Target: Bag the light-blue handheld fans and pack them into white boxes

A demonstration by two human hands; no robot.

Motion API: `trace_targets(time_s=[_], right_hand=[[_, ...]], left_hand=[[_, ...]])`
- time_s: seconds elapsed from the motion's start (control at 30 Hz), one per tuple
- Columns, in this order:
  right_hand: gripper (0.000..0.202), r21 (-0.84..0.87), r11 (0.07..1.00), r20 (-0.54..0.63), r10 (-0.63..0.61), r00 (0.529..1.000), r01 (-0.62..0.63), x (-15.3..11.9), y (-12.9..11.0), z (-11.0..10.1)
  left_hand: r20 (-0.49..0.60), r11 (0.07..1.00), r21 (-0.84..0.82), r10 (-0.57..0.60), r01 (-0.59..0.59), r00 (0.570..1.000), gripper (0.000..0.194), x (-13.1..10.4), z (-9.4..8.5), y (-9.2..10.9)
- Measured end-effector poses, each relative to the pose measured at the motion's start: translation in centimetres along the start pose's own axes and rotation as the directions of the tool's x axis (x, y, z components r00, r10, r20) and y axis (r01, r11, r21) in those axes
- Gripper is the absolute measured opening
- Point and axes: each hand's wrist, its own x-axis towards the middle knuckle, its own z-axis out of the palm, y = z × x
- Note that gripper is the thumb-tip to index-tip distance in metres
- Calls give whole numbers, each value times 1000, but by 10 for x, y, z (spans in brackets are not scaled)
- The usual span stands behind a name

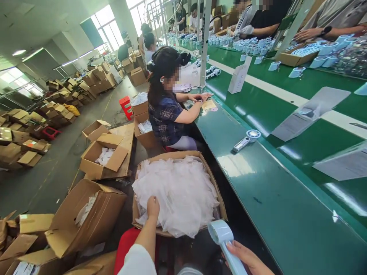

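Observation:
My left hand (153, 207) is closed at the near left part of a pile of thin white plastic bags (177, 191), pinching one of them. The pile fills an open cardboard box (222, 200). Lower right, my right hand (243, 253) is wrapped round the handle of a light blue handheld fan body (222, 233), its round hollow head pointing up beside the box's near right corner. Another handheld fan (247, 140), pale with a ring head, lies on the green workbench (258, 183).
A co-worker (172, 103) sits at the bench beyond the box. A conveyor belt (258, 95) runs along the right with white cartons (311, 110) and light blue parts. Open cardboard boxes (86, 217) stand on the left floor. More people work across the belt.

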Motion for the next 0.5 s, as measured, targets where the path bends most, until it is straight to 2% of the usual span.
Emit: trace_targets(time_s=[0.07,0.13,0.23,0.37,0.5], right_hand=[[31,25,999,0,25,1000,-25,10,1,20],[32,56,997,26,49,998,-50,21,2,42],[31,71,996,130,44,991,-54,38,6,75],[35,42,997,269,52,962,-66,53,8,109],[64,17,999,440,25,898,-36,56,-2,142]], left_hand=[[24,1000,8,-11,11,1000,33,28,-16,-8],[113,1000,19,-24,22,993,33,47,-23,-14],[243,1000,21,-15,10,970,27,57,-25,-17],[320,992,-88,118,-94,940,15,46,-40,-6],[308,921,-301,341,-249,888,12,13,-76,21]])
